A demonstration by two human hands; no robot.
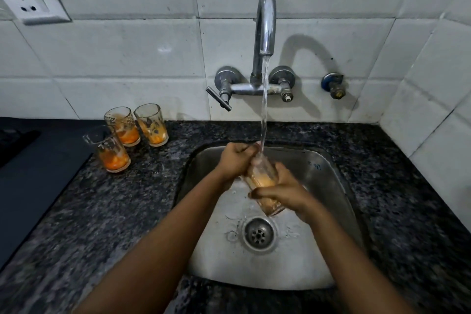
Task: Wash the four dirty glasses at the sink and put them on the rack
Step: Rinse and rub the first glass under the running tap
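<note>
Glass in hand: the glass (262,181) is held over the sink (318,257), tilted, mouth up toward the tap (266,20) so the stream (264,109) runs onto its rim — probably to flush the orange residue toward the drain (258,234).
Right hand: the right hand (283,191) is wrapped closed around the lower body of the glass, near its base; it appears to steady the glass against the water.
Left hand: the left hand (235,158) is curled at the glass's mouth, fingers seemingly rubbing the rim or reaching inside — whether it truly clamps the glass I cannot tell.
Waiting glasses: three dirty glasses (128,135) stand upright in a tight cluster on the countertop (142,199), left of the sink's back-left corner, near the wall; each has orange dregs at the bottom. Kept beside the basin, likely for easy reach.
Rack: not in view.
Progress: first of four being washed, judging by the three untouched.
Risk: a wet glass may slip.
</note>
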